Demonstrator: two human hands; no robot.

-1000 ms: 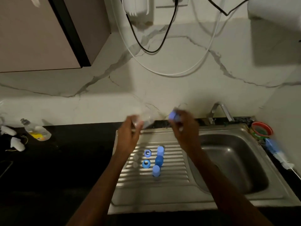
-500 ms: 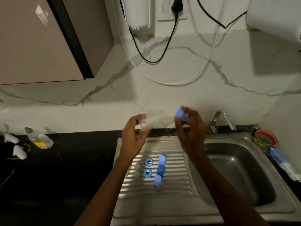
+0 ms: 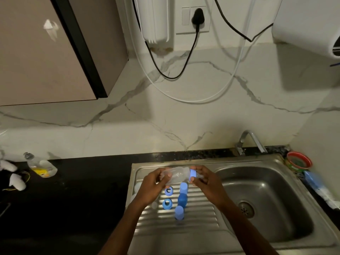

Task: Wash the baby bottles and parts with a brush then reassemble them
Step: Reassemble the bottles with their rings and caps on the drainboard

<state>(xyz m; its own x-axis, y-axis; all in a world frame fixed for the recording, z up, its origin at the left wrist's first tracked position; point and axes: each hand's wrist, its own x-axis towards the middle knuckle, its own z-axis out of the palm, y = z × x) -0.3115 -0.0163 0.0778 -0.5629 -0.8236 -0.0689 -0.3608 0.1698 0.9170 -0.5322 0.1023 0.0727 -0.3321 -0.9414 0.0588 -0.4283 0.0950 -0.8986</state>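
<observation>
This is a home kitchen. A stainless steel sink [image 3: 266, 199] with a ridged drainboard [image 3: 193, 223] on its left sits in a black countertop [image 3: 64, 199]. Behind the sink rise a tap [image 3: 251, 140] and a marble-patterned backsplash [image 3: 165, 116]; above it to the left hangs a wall cabinet [image 3: 46, 52].

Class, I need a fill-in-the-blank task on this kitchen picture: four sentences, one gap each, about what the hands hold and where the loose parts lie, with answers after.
1. The left hand holds a clear ____.
2. The right hand grips a collar coloured ____.
3. The loose blue rings and caps lie on the ribbed ____ beside the basin.
4. The tap stands behind the ____.

Answers: bottle; blue; drainboard; sink
</observation>
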